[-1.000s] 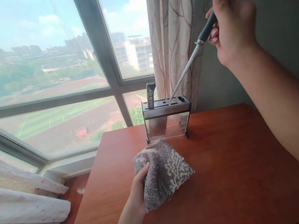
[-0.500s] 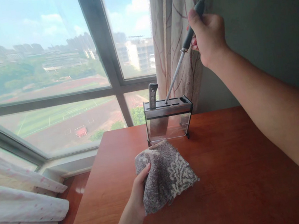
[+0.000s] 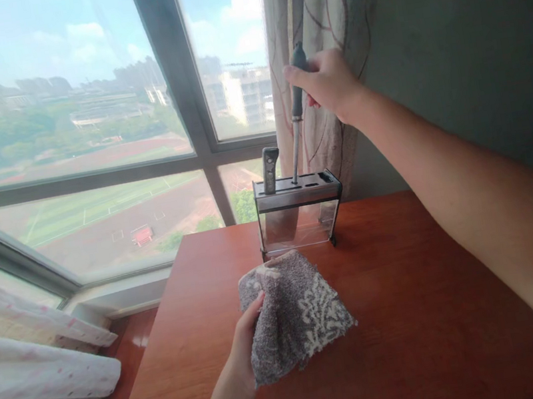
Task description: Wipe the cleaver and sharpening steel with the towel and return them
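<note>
Head view: right hand (image 3: pixel 326 82) grips sharpening steel (image 3: pixel 294 127) by its dark handle, rod near upright, tip in a slot of knife block (image 3: pixel 299 211) at worktop (image 3: pixel 416 311) rear. Left hand (image 3: pixel 249 344) clutches grey towel (image 3: pixel 298 316). Judgement: keep rod vertical, lower slowly, avoid neighbouring knife handle (image 3: pixel 269 169).

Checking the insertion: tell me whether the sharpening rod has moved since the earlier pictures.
Yes. The sharpening rod has swung from slanted to nearly upright and dropped lower into the knife block, with the right hand shifting left toward the window frame.
</note>
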`<state>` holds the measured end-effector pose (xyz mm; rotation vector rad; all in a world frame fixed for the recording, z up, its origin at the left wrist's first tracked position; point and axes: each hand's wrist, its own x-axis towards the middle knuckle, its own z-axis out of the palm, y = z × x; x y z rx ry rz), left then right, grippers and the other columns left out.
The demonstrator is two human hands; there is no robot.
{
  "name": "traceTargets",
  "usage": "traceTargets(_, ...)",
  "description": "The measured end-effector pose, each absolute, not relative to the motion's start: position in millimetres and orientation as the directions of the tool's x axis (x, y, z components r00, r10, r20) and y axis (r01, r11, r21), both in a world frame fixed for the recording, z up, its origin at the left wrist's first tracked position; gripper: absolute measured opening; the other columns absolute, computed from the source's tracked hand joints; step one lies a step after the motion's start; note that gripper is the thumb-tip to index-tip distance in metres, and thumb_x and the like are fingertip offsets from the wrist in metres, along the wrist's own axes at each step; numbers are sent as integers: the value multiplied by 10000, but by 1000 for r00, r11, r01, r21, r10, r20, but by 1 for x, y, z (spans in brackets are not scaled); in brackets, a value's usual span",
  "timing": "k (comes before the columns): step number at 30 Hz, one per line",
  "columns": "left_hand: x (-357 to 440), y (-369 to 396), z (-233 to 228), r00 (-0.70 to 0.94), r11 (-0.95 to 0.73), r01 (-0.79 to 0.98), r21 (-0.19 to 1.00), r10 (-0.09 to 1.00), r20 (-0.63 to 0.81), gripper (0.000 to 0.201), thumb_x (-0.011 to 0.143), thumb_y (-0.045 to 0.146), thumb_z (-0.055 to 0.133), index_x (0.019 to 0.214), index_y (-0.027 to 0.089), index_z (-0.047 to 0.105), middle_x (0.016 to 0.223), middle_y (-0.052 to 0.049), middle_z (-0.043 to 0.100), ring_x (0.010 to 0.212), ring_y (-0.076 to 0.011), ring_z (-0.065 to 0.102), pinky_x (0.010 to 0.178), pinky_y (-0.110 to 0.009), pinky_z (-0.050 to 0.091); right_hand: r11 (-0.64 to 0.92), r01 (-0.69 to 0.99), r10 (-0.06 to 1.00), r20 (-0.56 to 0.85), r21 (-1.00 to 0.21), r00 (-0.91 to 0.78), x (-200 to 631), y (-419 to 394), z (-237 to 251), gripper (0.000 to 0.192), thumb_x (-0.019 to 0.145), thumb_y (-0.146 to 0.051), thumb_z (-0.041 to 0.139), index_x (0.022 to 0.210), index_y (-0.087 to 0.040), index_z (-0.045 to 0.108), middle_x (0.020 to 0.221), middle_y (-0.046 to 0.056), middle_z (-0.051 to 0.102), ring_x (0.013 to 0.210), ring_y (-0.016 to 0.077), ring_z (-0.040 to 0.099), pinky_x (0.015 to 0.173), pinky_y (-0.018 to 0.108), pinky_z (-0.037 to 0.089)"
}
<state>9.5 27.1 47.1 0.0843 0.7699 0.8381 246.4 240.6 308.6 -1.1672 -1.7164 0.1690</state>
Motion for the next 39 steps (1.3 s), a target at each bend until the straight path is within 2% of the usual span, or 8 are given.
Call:
traceTargets(5,6,26,45,413,678,-633,374,704,-578,397,850,320,618,1163,79,659,909,-129,779,949,-327,716,907,-425,538,455,741,759,650,-494,-33,238,241,287,384,814,-395,649,548,-139,545,465,-59,420,532,83,459,593,238,355)
traceTargets(8,6,26,47,414,677,-625,389,710,-570,375,855,317,613,1142,81,667,904,-128,780,950,-322,716,909,-416,535,381,796,835,545,-470,-77,239,241,272,349,796,-423,658,597,-142,598,495,-28,496,517,114,479,585,264,391)
traceTargets(12,7,27,48,413,674,-627,391,713,-567,393,852,318,617,1161,78,659,907,-131,779,953,-324,714,920,-422,528,326,816,908,399,-478,-129,241,240,253,362,777,-458,658,638,-123,648,534,11,575,450,107,470,526,270,384)
traceTargets(20,6,29,39,406,667,-631,397,719,-564,461,847,331,633,1241,92,611,946,-114,778,943,-312,719,928,-412,525,274,850,943,301,-449,-145,241,237,232,412,733,-526,668,684,-117,695,574,29,638,489,119,526,485,238,355)
traceTargets(24,6,30,38,390,678,-617,399,704,-594,486,848,368,627,1235,75,610,931,-120,778,949,-318,716,936,-423,521,261,868,940,316,-423,-129,241,235,229,422,729,-552,656,641,-140,666,520,12,591,484,135,521,487,251,343)
traceTargets(30,8,29,40,407,672,-610,419,720,-562,450,856,374,612,1186,69,641,926,-121,778,956,-315,713,936,-415,521,240,938,898,425,-251,-116,242,234,227,478,706,-623,641,572,-167,605,536,21,556,567,162,520,527,269,312)
traceTargets(39,9,30,42,367,665,-603,441,722,-587,414,839,376,627,1141,95,668,880,-99,784,882,-299,732,890,-401,545,173,952,906,420,-253,-53,239,236,222,550,697,-719,586,610,-179,638,591,61,619,604,195,561,522,280,330)
